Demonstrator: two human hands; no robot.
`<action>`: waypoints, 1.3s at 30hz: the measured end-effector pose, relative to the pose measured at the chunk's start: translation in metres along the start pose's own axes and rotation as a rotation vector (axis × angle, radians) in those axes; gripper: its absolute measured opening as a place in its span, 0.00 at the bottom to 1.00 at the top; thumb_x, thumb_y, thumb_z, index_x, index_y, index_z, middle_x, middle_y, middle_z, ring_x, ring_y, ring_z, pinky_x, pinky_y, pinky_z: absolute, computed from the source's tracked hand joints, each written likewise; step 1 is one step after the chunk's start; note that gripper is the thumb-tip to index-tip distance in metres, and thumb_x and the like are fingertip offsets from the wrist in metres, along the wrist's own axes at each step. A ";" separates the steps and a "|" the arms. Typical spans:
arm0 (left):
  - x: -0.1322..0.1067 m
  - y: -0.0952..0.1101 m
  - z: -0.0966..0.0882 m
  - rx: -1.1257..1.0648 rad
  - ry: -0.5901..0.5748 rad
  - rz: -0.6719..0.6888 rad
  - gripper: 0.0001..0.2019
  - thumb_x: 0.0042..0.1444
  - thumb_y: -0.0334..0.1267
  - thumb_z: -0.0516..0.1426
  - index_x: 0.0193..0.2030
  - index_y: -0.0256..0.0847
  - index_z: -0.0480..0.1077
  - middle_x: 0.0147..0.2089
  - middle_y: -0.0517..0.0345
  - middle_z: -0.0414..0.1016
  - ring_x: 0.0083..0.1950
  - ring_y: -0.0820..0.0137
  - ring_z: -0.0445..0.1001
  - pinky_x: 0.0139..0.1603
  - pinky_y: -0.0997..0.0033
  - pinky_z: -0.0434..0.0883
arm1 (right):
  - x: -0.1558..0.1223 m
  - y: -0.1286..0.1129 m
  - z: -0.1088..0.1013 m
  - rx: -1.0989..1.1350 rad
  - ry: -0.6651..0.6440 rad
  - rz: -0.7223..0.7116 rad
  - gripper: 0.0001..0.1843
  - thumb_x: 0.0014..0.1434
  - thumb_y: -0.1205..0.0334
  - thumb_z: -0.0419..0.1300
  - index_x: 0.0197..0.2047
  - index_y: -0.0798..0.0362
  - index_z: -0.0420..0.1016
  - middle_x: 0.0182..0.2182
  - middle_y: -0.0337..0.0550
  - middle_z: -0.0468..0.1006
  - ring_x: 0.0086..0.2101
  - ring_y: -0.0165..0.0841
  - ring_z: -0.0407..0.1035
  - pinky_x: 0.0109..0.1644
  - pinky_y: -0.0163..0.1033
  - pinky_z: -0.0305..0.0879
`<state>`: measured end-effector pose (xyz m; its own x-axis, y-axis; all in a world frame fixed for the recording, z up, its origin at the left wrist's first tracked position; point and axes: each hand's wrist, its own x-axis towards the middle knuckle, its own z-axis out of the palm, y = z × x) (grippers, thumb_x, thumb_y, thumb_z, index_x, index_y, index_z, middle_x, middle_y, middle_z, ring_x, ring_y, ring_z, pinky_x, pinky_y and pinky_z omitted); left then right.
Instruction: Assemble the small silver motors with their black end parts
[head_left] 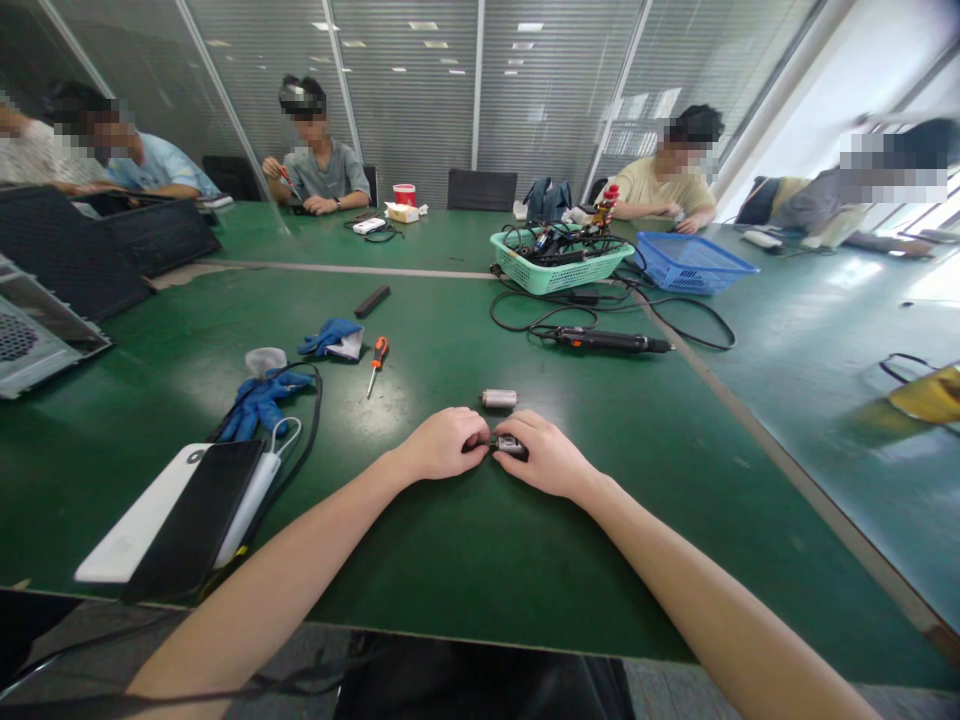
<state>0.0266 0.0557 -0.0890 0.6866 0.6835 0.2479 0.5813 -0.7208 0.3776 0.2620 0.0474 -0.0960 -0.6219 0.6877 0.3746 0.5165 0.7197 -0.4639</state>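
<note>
Both my hands rest on the green table (465, 560) near its front edge, fingers curled toward each other. My left hand (442, 443) and my right hand (544, 455) pinch a small dark and silver part (508, 446) between them; its exact shape is mostly hidden by my fingers. A small silver cylinder (499, 398) lies on the table just beyond my hands. An orange-handled screwdriver (376, 363) lies farther off to the left.
A black phone on a white power bank (142, 520) lies at the left with blue gloves (262, 398). A black electric tool (611, 342) with cable, a green basket (559, 262) and a blue basket (690, 262) sit beyond. Several people sit around the far side.
</note>
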 end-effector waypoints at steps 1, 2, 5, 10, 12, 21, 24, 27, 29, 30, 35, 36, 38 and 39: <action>0.000 0.000 0.000 0.000 0.003 0.000 0.03 0.60 0.36 0.58 0.36 0.41 0.69 0.32 0.59 0.69 0.37 0.68 0.67 0.41 0.67 0.64 | 0.000 0.000 0.000 0.002 0.000 -0.001 0.09 0.61 0.63 0.63 0.47 0.49 0.74 0.43 0.46 0.77 0.46 0.41 0.71 0.53 0.49 0.71; 0.000 0.000 0.001 -0.001 0.006 0.000 0.03 0.60 0.36 0.58 0.36 0.41 0.69 0.32 0.59 0.69 0.37 0.68 0.67 0.41 0.67 0.64 | 0.000 0.000 0.000 0.003 0.001 -0.001 0.10 0.61 0.63 0.63 0.47 0.49 0.74 0.43 0.46 0.77 0.46 0.41 0.71 0.53 0.49 0.71; 0.000 0.000 0.001 -0.002 0.008 -0.001 0.03 0.60 0.36 0.58 0.36 0.41 0.69 0.32 0.60 0.69 0.36 0.68 0.67 0.41 0.67 0.65 | 0.000 0.000 0.000 0.005 0.002 -0.002 0.10 0.61 0.63 0.63 0.47 0.49 0.74 0.43 0.46 0.77 0.46 0.41 0.71 0.52 0.49 0.71; 0.000 0.001 -0.001 -0.006 0.006 -0.001 0.03 0.60 0.36 0.58 0.36 0.41 0.70 0.32 0.59 0.69 0.36 0.68 0.67 0.41 0.67 0.65 | 0.000 0.000 -0.001 0.004 0.007 0.002 0.10 0.61 0.63 0.63 0.47 0.49 0.74 0.43 0.46 0.77 0.46 0.41 0.71 0.52 0.49 0.71; 0.000 0.001 -0.001 -0.010 0.006 -0.002 0.03 0.60 0.36 0.58 0.36 0.41 0.69 0.32 0.59 0.69 0.36 0.68 0.68 0.41 0.67 0.65 | 0.000 0.000 -0.001 0.002 0.002 0.002 0.10 0.61 0.63 0.63 0.47 0.49 0.74 0.43 0.46 0.77 0.46 0.41 0.71 0.52 0.49 0.71; -0.002 -0.001 -0.003 -0.009 0.011 -0.003 0.02 0.60 0.35 0.58 0.37 0.41 0.70 0.33 0.59 0.69 0.37 0.68 0.68 0.40 0.67 0.65 | -0.001 0.001 -0.001 0.000 0.015 0.010 0.11 0.61 0.63 0.63 0.48 0.49 0.74 0.45 0.48 0.77 0.47 0.42 0.71 0.54 0.50 0.71; -0.002 -0.001 -0.004 -0.010 0.007 -0.001 0.01 0.60 0.35 0.58 0.37 0.41 0.71 0.33 0.58 0.69 0.38 0.68 0.67 0.40 0.67 0.65 | -0.002 0.003 0.000 0.002 0.022 0.006 0.12 0.60 0.63 0.63 0.48 0.49 0.74 0.46 0.48 0.76 0.48 0.42 0.71 0.54 0.51 0.71; -0.002 -0.001 -0.004 -0.005 0.008 0.010 0.02 0.60 0.35 0.58 0.37 0.41 0.71 0.33 0.58 0.70 0.38 0.67 0.67 0.41 0.67 0.65 | -0.002 0.004 0.001 0.001 0.035 0.009 0.12 0.59 0.63 0.64 0.48 0.48 0.74 0.47 0.48 0.76 0.49 0.43 0.71 0.55 0.51 0.72; -0.002 -0.001 -0.004 0.001 0.013 0.014 0.02 0.60 0.35 0.58 0.37 0.41 0.71 0.33 0.58 0.69 0.39 0.67 0.67 0.42 0.66 0.65 | -0.003 0.004 0.002 0.000 0.037 0.015 0.12 0.59 0.63 0.64 0.47 0.48 0.74 0.47 0.48 0.75 0.49 0.43 0.71 0.55 0.51 0.72; -0.002 -0.001 -0.004 0.004 0.014 0.015 0.02 0.60 0.35 0.58 0.37 0.41 0.71 0.33 0.58 0.69 0.39 0.67 0.67 0.42 0.66 0.65 | -0.003 0.004 0.002 0.000 0.036 0.017 0.12 0.59 0.64 0.63 0.47 0.48 0.73 0.47 0.48 0.75 0.49 0.43 0.71 0.55 0.51 0.71; -0.003 -0.002 -0.003 0.016 0.020 0.015 0.02 0.60 0.36 0.58 0.37 0.41 0.72 0.34 0.57 0.70 0.39 0.66 0.67 0.44 0.65 0.65 | -0.002 0.003 0.001 0.001 0.036 0.017 0.12 0.58 0.65 0.63 0.47 0.48 0.72 0.46 0.48 0.75 0.48 0.42 0.70 0.54 0.50 0.71; -0.003 -0.003 -0.003 0.017 0.021 0.014 0.02 0.60 0.36 0.58 0.37 0.41 0.72 0.34 0.57 0.70 0.40 0.66 0.67 0.44 0.65 0.66 | -0.002 0.003 0.001 0.002 0.035 0.019 0.13 0.58 0.65 0.63 0.47 0.48 0.72 0.46 0.48 0.75 0.48 0.42 0.70 0.54 0.50 0.71; -0.003 -0.002 -0.003 0.015 0.019 0.013 0.02 0.60 0.36 0.58 0.37 0.41 0.72 0.34 0.57 0.70 0.40 0.66 0.67 0.44 0.65 0.66 | -0.002 0.003 0.002 0.001 0.034 0.022 0.13 0.58 0.65 0.63 0.47 0.48 0.72 0.46 0.48 0.75 0.48 0.42 0.70 0.54 0.50 0.72; -0.003 -0.002 -0.004 0.014 0.019 0.013 0.02 0.60 0.36 0.58 0.37 0.41 0.72 0.34 0.57 0.70 0.39 0.66 0.67 0.44 0.65 0.66 | -0.002 0.003 0.002 0.000 0.034 0.024 0.13 0.57 0.65 0.63 0.47 0.48 0.72 0.46 0.48 0.75 0.48 0.42 0.70 0.54 0.50 0.71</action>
<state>0.0220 0.0560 -0.0873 0.6858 0.6761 0.2694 0.5786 -0.7310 0.3618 0.2638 0.0477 -0.0993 -0.5890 0.7075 0.3906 0.5308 0.7031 -0.4731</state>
